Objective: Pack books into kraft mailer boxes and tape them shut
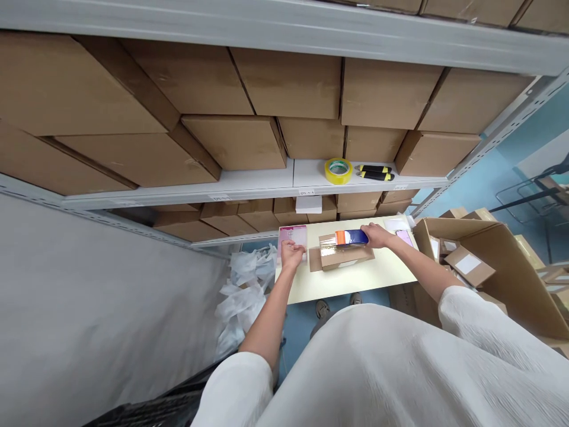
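Well, the left hand and right hand sit apart on the cream counter, the right one over a blue-and-orange packet.
Its palm lies across the packet's end, though I cannot tell whether it grips. The packet rests on a flat cardboard mailer banded with clear tape, near the middle of the counter. The left hand's fingers touch the edge of a pink card. The packet looks light and stiff, best taken by its long sides; the taped mailer looks light but slick, with a softer flap. Above, a yellow tape roll and two box cutters lie on a shelf; an open carton stands to the right.
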Motion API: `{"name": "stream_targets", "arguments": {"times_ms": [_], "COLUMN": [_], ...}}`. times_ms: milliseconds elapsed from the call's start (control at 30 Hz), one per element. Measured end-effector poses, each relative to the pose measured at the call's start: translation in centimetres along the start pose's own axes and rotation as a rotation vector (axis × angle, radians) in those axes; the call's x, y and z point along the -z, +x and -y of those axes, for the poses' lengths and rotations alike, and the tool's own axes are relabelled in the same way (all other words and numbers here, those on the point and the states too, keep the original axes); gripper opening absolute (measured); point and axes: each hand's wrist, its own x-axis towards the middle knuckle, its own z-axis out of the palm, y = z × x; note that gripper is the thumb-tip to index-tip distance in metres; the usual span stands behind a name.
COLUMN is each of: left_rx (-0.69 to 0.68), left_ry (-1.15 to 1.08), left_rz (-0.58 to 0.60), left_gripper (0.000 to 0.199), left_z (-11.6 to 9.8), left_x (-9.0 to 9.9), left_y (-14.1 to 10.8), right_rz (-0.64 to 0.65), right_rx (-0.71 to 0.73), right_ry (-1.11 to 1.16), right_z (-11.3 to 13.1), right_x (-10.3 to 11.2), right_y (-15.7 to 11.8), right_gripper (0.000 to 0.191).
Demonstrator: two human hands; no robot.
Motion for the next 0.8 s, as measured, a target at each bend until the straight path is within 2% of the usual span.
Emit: {"name": "stream_targets", "arguments": {"times_ms": [100, 200, 500, 633, 800], "left_rx": [0.058, 0.072, 0.088, 0.089, 0.153], "left_ry": [0.007, 0.000, -0.013, -0.017, 0.009], "left_rz": [0.012, 0.020, 0.074, 0.078, 0.063], "left_gripper": [0.052, 0.049, 0.042, 0.041, 0.041], "left_z": [1.0, 1.8, 3.5, 4.0, 4.8], "left_x": [1.5, 1.6, -0.3, -1.1, -2.4], "left_y": [-0.1, -0.4, -1.1, -1.5, -1.7], "right_rz": [0.005, 0.017, 0.031, 0.039, 0.030], "right_rx": [0.009, 0.015, 0.026, 0.001, -0.018], "right_ry": [-0.010, -0.018, -0.034, -0.027, -0.024], "right_z": [-0.3, -0.2, -0.7, -1.2, -1.4], "right_x": [0.0, 0.1, 1.0, 0.8, 0.2], "right_y": [0.1, 0.3, -0.6, -0.9, -0.9], "right_gripper": [0.036, 0.038, 0.029, 0.029, 0.031]}}
